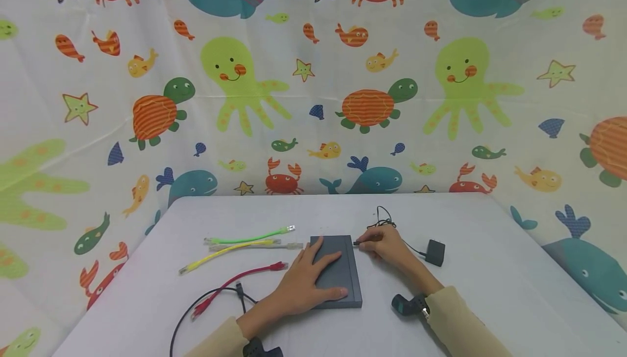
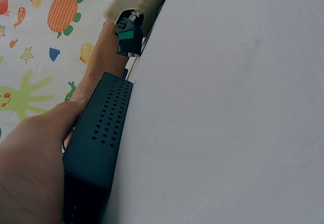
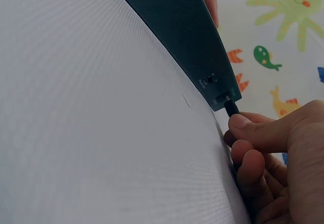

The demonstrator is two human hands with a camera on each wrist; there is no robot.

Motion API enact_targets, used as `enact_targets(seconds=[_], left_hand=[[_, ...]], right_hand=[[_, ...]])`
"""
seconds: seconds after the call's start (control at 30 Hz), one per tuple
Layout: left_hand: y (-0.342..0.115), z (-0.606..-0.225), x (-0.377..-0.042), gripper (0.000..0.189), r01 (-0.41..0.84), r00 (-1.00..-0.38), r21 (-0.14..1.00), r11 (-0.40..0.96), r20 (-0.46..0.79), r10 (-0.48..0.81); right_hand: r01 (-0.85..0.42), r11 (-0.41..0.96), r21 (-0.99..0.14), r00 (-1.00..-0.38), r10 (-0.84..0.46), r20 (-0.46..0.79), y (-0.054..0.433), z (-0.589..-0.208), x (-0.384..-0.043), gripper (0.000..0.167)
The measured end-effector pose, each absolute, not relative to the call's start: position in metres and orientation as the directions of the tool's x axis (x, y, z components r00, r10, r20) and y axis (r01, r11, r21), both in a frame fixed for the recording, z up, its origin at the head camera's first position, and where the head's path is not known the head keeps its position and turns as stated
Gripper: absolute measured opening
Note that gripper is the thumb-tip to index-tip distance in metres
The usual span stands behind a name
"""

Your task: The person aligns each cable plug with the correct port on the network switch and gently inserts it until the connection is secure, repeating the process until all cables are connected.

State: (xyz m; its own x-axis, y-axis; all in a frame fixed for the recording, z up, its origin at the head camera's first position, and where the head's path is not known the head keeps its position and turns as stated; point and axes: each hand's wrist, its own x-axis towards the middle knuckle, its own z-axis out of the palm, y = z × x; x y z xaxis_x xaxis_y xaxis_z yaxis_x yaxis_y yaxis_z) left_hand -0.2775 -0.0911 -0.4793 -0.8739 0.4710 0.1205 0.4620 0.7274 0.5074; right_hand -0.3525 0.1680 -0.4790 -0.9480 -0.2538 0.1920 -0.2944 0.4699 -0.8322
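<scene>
A flat dark grey box [image 1: 343,270] with a vented edge [image 2: 109,113], perhaps a network device, lies on the white table. My left hand [image 1: 305,282] rests on top of it, fingers spread, thumb near its front edge. At the box's right side, my right hand [image 1: 384,244] pinches a small black power plug [image 3: 231,106] between thumb and fingers. The plug's tip meets a socket [image 3: 223,99] near the box's far corner; how deep it sits I cannot tell. A thin black cord [image 1: 386,221] loops behind that hand, and a black power adapter [image 1: 435,252] lies to its right.
Left of the box lie a green cable [image 1: 250,237], a yellow cable [image 1: 215,255], a grey cable [image 1: 294,246] and a red cable [image 1: 235,279]. A black cable [image 1: 188,309] curves near the front left. A patterned curtain [image 1: 313,145] hangs behind the table.
</scene>
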Motion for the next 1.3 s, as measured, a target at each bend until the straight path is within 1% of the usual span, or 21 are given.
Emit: enact_targets(seconds=[0.63, 1.13, 1.3], left_hand=[[-0.0913, -0.4795, -0.2767, 0.076, 0.451, -0.880, 0.507, 0.735, 0.117, 0.460], [-0.0907, -0.4783, -0.2763, 0.077, 0.449, -0.880, 0.508, 0.735, 0.108, 0.463], [-0.0906, -0.4780, -0.2765, 0.076, 0.458, -0.876, 0.510, 0.728, 0.120, 0.467]], right_hand=[[-0.333, 0.468, -0.819, -0.936, -0.272, 0.225, 0.1667, -0.4809, -0.3541, 0.010], [-0.317, 0.465, -0.827, -0.940, -0.268, 0.210, 0.1686, -0.4793, -0.3534, 0.010], [-0.335, 0.459, -0.823, -0.933, -0.282, 0.223, 0.1694, -0.4801, -0.3548, 0.010]])
